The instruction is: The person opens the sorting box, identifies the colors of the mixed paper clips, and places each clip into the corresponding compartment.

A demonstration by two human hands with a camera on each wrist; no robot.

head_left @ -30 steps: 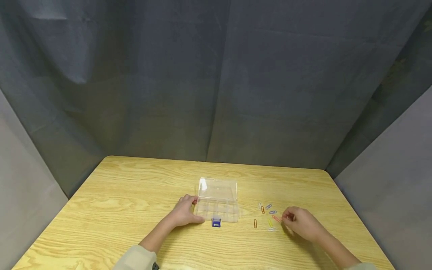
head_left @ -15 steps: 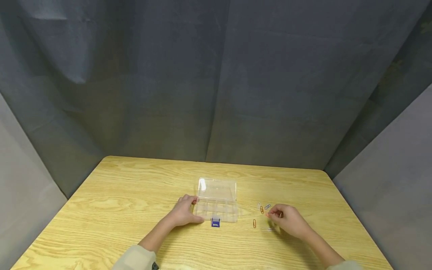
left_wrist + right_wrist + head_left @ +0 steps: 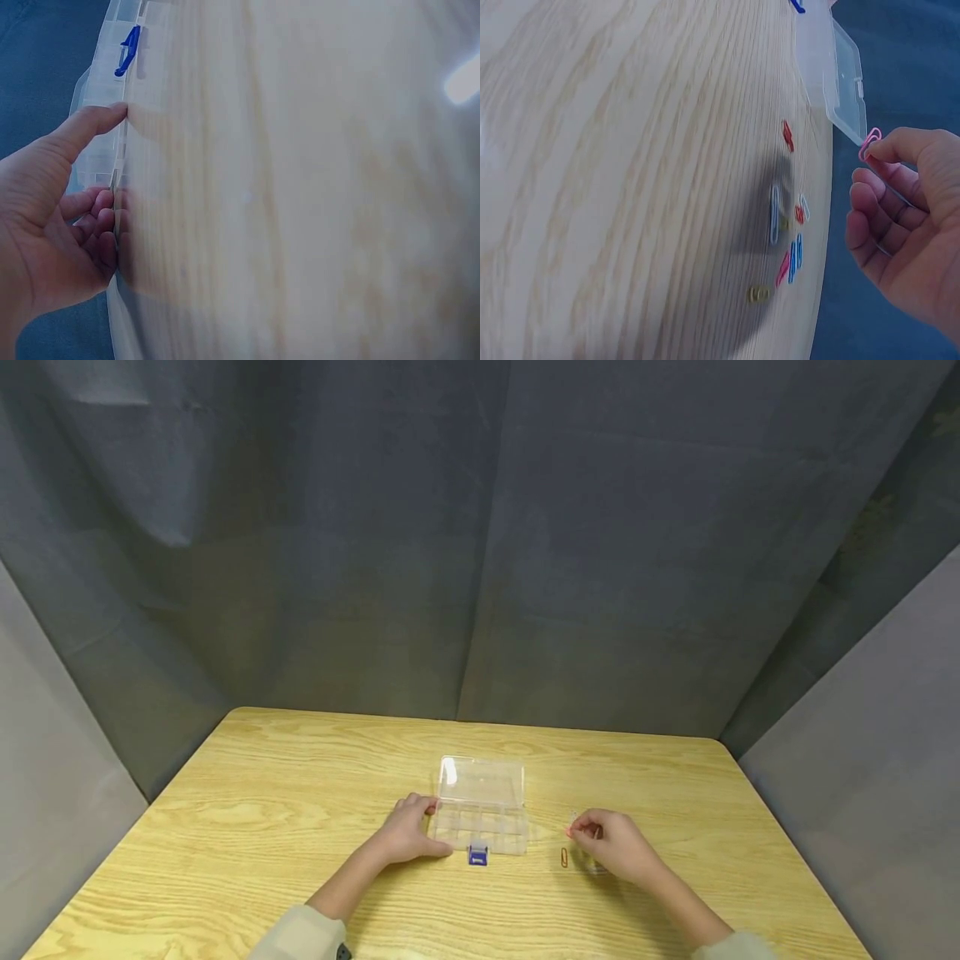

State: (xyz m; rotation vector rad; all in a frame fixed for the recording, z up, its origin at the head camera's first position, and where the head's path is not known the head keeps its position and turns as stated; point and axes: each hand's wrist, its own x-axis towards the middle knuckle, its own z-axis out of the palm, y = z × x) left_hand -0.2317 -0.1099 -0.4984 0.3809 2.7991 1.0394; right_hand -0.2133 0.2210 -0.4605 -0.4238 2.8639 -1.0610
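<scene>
A clear plastic compartment box lies on the table with its lid folded back and a blue latch at the front. My left hand grips the box's left end, thumb at the front edge and fingers curled at the side. Between the thumb and index finger of my right hand is a pink paper clip, held off the table to the right of the box. Below that hand lie loose clips: an orange-red paper clip, a white paper clip, a blue paper clip and others.
The wood-grain table reaches back to a dark grey curtain. Lighter grey panels stand at both sides. Farther along in the right wrist view lie another pink paper clip and a yellow paper clip.
My right hand has moved left from the right edge of the clips toward the box, lifting the pink paper clip. The left hand has stayed on the box.
</scene>
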